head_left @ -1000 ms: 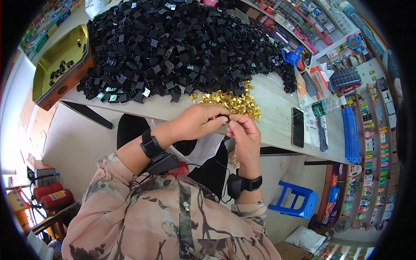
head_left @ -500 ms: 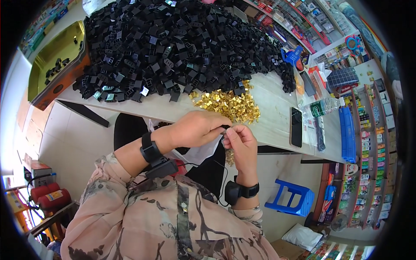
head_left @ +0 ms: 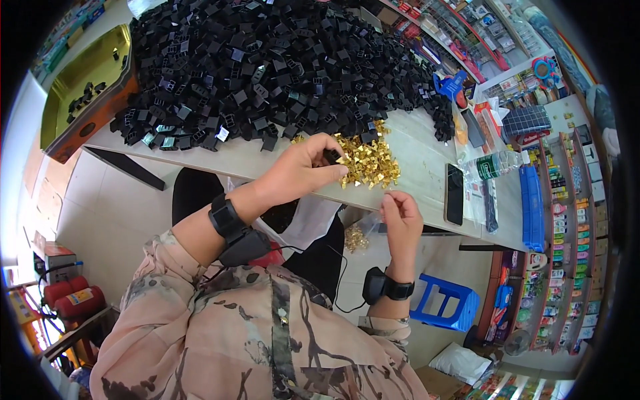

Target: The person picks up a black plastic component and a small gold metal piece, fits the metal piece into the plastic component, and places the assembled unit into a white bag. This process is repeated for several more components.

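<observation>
Black piece, small and partly covered by fingers, sits in the left hand near the table's front edge. That hand's grip is clamped on it, between thumb and curled fingers, just beside the loose pile of gold-coloured pieces. The right hand is apart from it at the table edge, thumb and fingertips close; I cannot tell whether they meet or hold anything. The left hand hides part of the gold pile's left side. Behind it a broad heap of black parts fills much of the table. To the right lie a dark phone and a clear bottle, whose green label bears pale print, then a long blue tray. An orange-sided tin stands left of the heap; many small packages line the shelves at the right.
</observation>
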Demonstrator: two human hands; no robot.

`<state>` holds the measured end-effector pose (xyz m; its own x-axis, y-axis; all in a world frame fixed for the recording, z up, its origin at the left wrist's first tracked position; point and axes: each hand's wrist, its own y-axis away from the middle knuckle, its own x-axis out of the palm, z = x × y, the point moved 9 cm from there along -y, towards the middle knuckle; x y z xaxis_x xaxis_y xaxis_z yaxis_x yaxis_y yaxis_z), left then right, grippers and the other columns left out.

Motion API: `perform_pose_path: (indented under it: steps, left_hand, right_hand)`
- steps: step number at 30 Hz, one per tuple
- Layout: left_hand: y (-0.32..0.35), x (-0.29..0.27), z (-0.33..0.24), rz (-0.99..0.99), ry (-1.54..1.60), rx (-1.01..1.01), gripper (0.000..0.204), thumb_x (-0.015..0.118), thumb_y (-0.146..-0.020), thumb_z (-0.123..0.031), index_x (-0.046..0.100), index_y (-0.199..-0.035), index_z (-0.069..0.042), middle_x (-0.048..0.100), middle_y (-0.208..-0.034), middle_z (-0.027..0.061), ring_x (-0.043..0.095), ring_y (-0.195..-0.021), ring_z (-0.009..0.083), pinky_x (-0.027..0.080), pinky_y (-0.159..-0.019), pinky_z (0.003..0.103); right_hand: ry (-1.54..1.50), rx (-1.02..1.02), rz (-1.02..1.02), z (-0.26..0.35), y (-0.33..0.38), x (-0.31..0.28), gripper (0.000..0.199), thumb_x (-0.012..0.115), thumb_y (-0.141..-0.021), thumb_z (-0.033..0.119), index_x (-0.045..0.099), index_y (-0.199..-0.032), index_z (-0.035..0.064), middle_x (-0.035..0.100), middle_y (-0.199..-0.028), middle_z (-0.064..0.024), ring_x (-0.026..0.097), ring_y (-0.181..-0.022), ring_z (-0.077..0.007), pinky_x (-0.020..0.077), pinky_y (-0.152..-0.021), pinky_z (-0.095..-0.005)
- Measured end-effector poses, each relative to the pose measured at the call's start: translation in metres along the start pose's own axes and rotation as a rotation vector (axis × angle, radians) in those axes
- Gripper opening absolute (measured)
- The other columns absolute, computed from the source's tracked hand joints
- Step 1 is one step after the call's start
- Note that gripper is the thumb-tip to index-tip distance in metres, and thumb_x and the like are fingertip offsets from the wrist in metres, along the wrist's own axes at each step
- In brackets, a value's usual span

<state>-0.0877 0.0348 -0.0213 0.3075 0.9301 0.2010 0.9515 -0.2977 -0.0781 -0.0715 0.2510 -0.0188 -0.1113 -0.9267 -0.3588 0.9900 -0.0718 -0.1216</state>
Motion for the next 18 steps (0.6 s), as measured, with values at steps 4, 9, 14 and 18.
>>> perform_pose_path:
  steps: [4,9,14,18]
  left_hand:
    - [-0.001,0.003,-0.005,-0.022,-0.150,0.144,0.016,0.063,-0.087,-0.012,0.058,-0.100,-0.006,0.049,-0.076,-0.0056,0.040,-0.062,0.0001,0.034,-0.052,0.018]
    - [0.002,0.004,-0.009,-0.065,-0.200,0.233,0.016,0.062,-0.087,-0.013,0.056,-0.100,-0.006,0.048,-0.079,-0.0050,0.041,-0.065,0.0002,0.033,-0.052,0.017]
    - [0.002,0.002,-0.006,-0.082,-0.112,0.227,0.022,0.063,-0.086,-0.012,0.058,-0.106,-0.004,0.049,-0.076,-0.0037,0.043,-0.065,0.0029,0.037,-0.055,0.020]
    - [0.004,0.005,-0.008,-0.061,-0.111,0.125,0.022,0.061,-0.086,-0.011,0.057,-0.106,-0.002,0.051,-0.074,-0.0031,0.043,-0.065,0.0041,0.038,-0.057,0.021]
  right_hand:
    - [0.271,-0.188,0.014,0.008,0.003,0.011,0.015,0.063,-0.086,0.014,0.062,-0.095,0.0021,0.058,-0.075,0.0011,0.050,-0.064,-0.0045,0.0420,-0.057,-0.0193]
    - [0.433,-0.176,-0.050,0.024,-0.004,0.014,0.018,0.067,-0.083,0.016,0.063,-0.094,0.0017,0.058,-0.073,-0.0008,0.050,-0.061,-0.0064,0.0427,-0.057,-0.0214]
    - [0.554,-0.287,0.007,0.035,-0.007,0.022,0.019,0.068,-0.080,0.015,0.064,-0.093,0.0027,0.056,-0.071,-0.0037,0.051,-0.059,-0.0100,0.0427,-0.056,-0.0239]
    - [0.514,-0.288,0.038,0.037,-0.008,0.023,0.017,0.068,-0.079,0.013,0.064,-0.092,0.0029,0.056,-0.071,-0.0045,0.051,-0.059,-0.0113,0.0426,-0.056,-0.0245]
